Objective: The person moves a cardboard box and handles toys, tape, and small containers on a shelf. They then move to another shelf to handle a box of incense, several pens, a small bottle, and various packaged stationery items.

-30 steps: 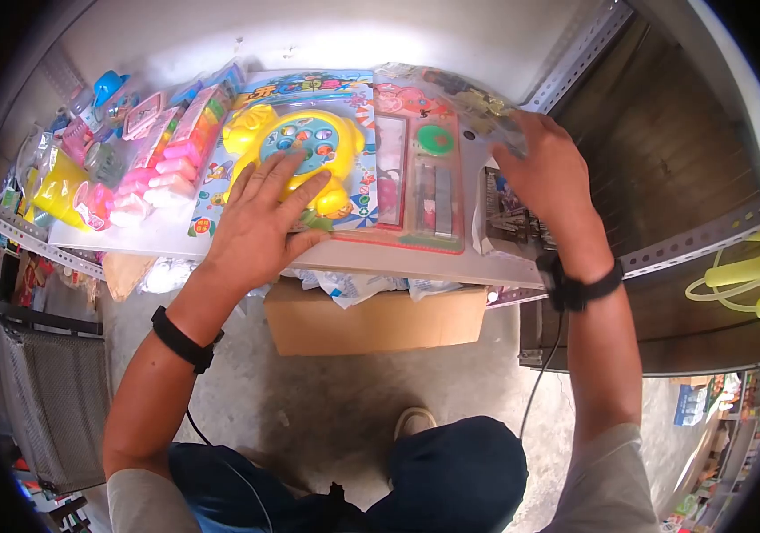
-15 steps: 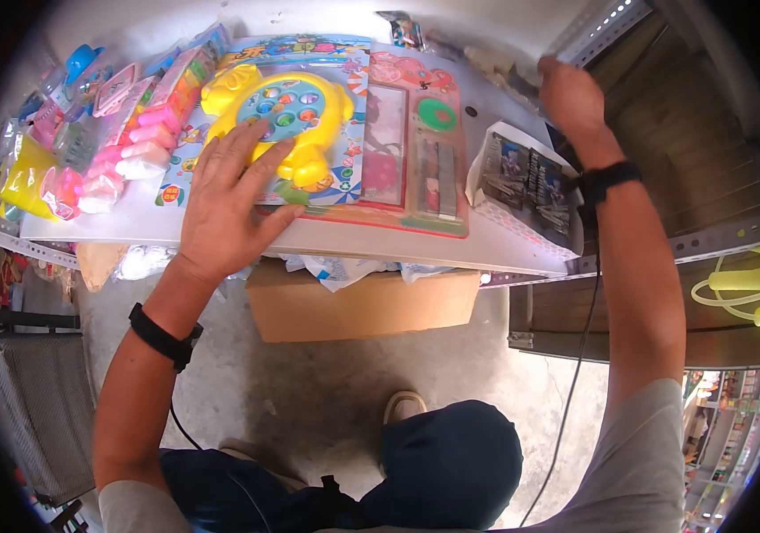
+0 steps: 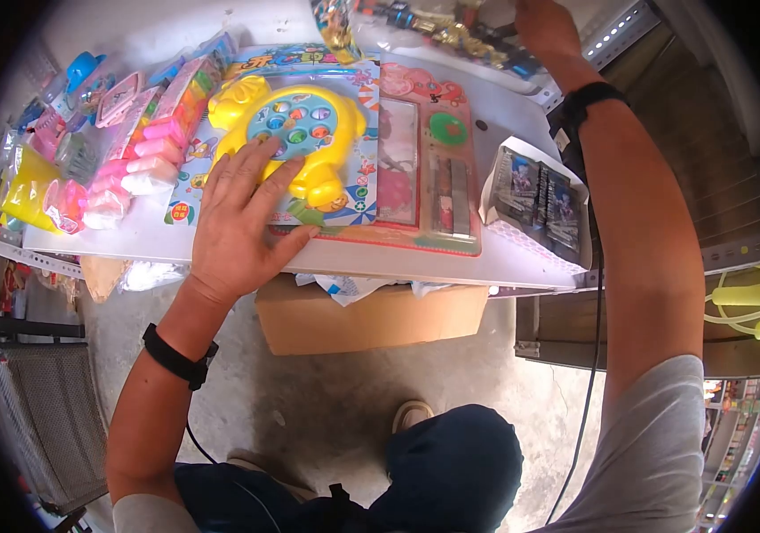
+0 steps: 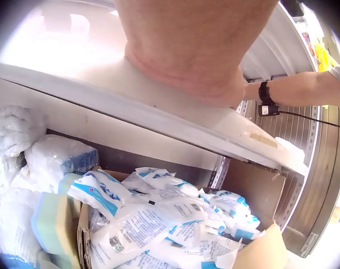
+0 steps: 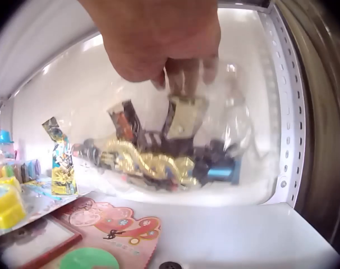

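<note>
My left hand [image 3: 242, 222] rests with fingers spread on the lower left of a yellow toy fishing game [image 3: 309, 147] packed on a blue printed card. At the back of the shelf my right hand [image 3: 547, 31], partly cut off by the frame's top edge, holds a toy gun [image 5: 153, 165] in a clear plastic bag. Black and gold, with a blue tip, the gun hangs below the fingers in the right wrist view. A pink drawing board set [image 3: 397, 160] with a green disc lies right of the fishing game, partly beneath its card.
Right of the board stands an open box of dark packets [image 3: 535, 195]. Pink bottles and bagged toys [image 3: 38, 186] crowd the shelf's left end. A shiny gold packet [image 5: 63, 171] leans at the back. Below the shelf sits a cardboard box [image 3: 371, 320] of white packets.
My right hand has gone up and back from beside the dark packets, lifting the bagged toy gun toward the back wall. My left hand has stayed on the fishing game.
</note>
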